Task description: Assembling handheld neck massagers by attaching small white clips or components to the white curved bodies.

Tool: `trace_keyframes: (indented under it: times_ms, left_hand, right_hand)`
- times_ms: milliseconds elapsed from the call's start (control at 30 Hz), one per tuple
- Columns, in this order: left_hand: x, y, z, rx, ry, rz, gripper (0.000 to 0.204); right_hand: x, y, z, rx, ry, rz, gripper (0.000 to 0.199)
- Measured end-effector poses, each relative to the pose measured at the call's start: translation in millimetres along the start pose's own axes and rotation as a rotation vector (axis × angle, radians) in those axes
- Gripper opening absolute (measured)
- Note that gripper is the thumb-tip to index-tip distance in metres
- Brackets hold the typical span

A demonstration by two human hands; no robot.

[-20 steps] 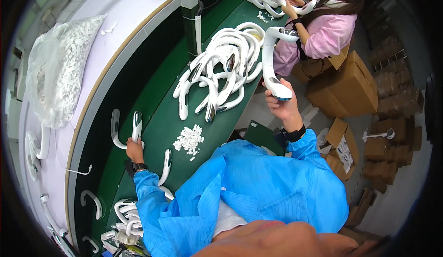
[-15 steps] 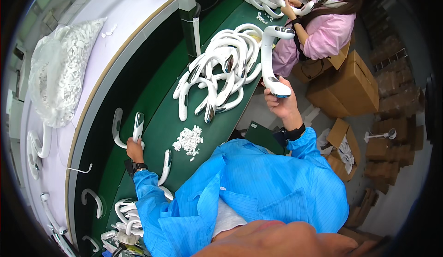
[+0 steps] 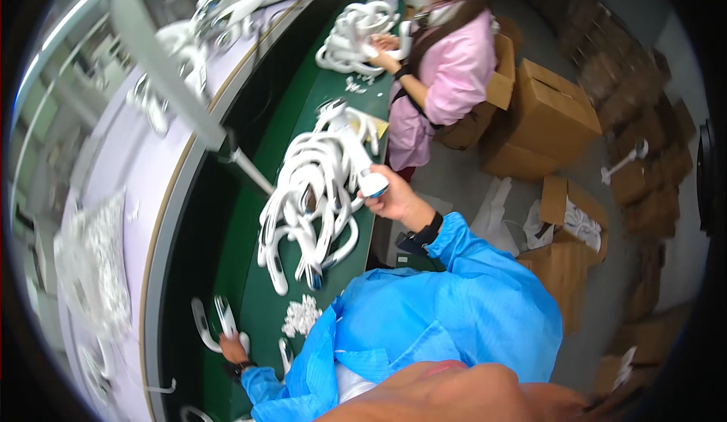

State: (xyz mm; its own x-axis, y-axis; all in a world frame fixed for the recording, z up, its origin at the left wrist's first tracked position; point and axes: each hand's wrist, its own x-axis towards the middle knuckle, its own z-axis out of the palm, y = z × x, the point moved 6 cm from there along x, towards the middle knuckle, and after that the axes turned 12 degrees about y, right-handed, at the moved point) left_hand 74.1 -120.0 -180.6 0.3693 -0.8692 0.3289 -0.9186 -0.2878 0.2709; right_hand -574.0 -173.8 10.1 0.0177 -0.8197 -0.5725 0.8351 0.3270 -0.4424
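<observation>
Head view shows my right hand (image 3: 394, 199) gripping one white band (image 3: 344, 138) beside the unsorted pile (image 3: 307, 202), my left hand (image 3: 233, 346) clasping another piece (image 3: 225, 317), most left to do.

Several brown cardboard boxes (image 3: 549, 119) at upper right of the frame, flaps open, just beside a seated person in pink. Further brown cartons (image 3: 644, 172) stacked along the right edge, dim and blurred. One open carton (image 3: 564, 229) at centre right, white curved parts showing inside. Clear plastic bag (image 3: 95, 278) of small white pieces at middle left, lying crumpled on the pale surface (image 3: 151, 172). No labels, signs or screens to be made out.
</observation>
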Motion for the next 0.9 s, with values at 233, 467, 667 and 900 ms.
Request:
trace_keyframes:
  times_ms: [233,467,667,900]
  left_hand:
    - [-1.5,-4.0,19.5,0.029,-0.259,-0.108,0.034]
    - [24.1,43.1,-29.9,0.097,-0.077,-0.055,0.037]
    - [39.9,17.3,-39.5,0.151,0.09,-0.151,0.035]
    - [62.3,-16.6,-43.4,-0.19,0.453,-0.16,0.041]
  right_hand:
    - [3.9,-18.0,-18.4,-0.02,-0.035,-0.077,0.026]
    - [19.6,-65.5,-33.7,-0.001,-0.123,-0.122,0.024]
    - [46.6,-92.1,-31.3,-0.01,-0.145,-0.151,0.02]
    - [65.4,-125.7,-26.5,0.001,-0.229,-0.108,0.024]
